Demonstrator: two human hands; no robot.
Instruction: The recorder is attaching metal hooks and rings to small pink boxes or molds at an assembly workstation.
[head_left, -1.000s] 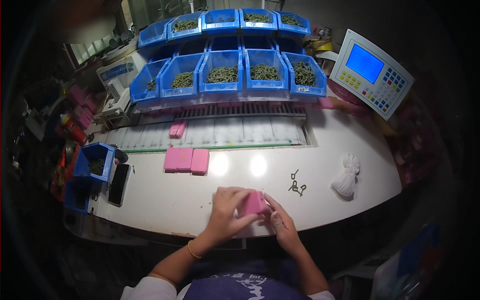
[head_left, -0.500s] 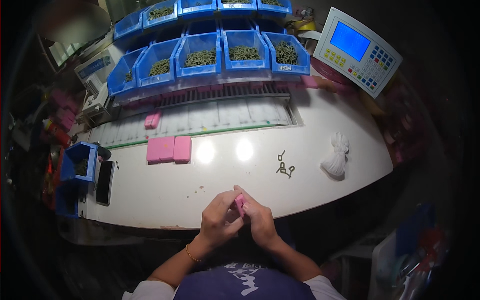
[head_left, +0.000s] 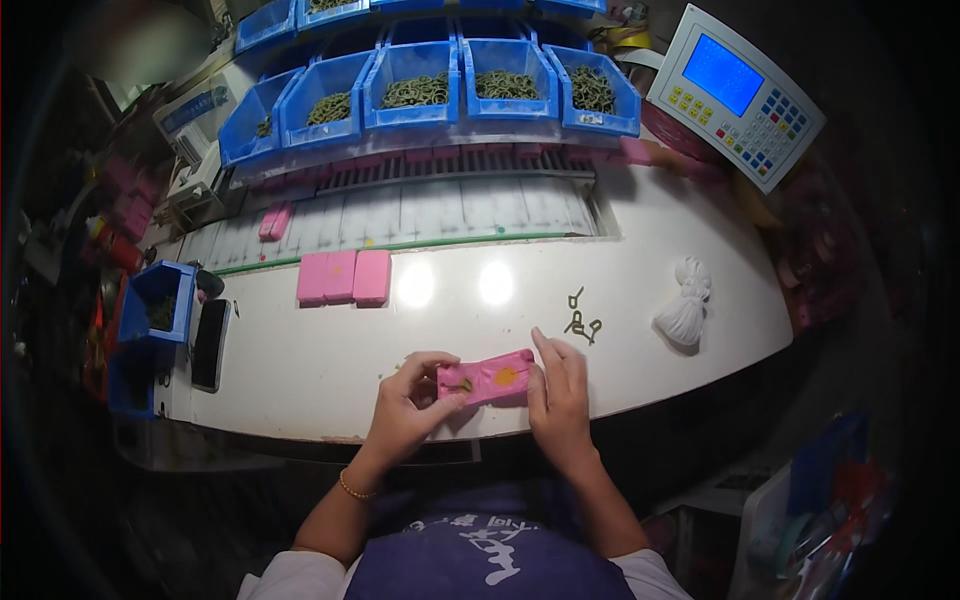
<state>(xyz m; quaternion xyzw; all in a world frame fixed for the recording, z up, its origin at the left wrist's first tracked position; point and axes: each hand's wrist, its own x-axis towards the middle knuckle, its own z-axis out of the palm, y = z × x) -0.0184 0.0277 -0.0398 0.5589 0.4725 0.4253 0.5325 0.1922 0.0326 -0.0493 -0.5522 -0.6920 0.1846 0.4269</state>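
Observation:
Low over the table's front edge, I hold a pink rubber-like mould [head_left: 490, 379] spread open between both hands. A small green piece [head_left: 464, 385] lies on its left part, and an orange-yellow patch [head_left: 508, 377] marks the right part. My left hand [head_left: 408, 400] grips the left end, thumb in front and fingers behind. At the right end, my right hand [head_left: 562, 400] has its thumb against the edge and its forefinger stretched up past it. Several green loop-shaped pieces [head_left: 577, 323] lie on the table beyond my right hand.
Closed pink blocks [head_left: 343, 277] stand in a row, with a smaller pair [head_left: 275, 221] behind. A tied white cloth pouch [head_left: 684, 303] lies right; a phone [head_left: 209, 345] lies left. Blue bins [head_left: 415, 95] of green pieces and a keypad panel [head_left: 738, 95] line the back.
The pink piece, earlier folded and mostly covered by my fingers, is now spread open. My hands have moved apart and a little forward. The view has shifted slightly.

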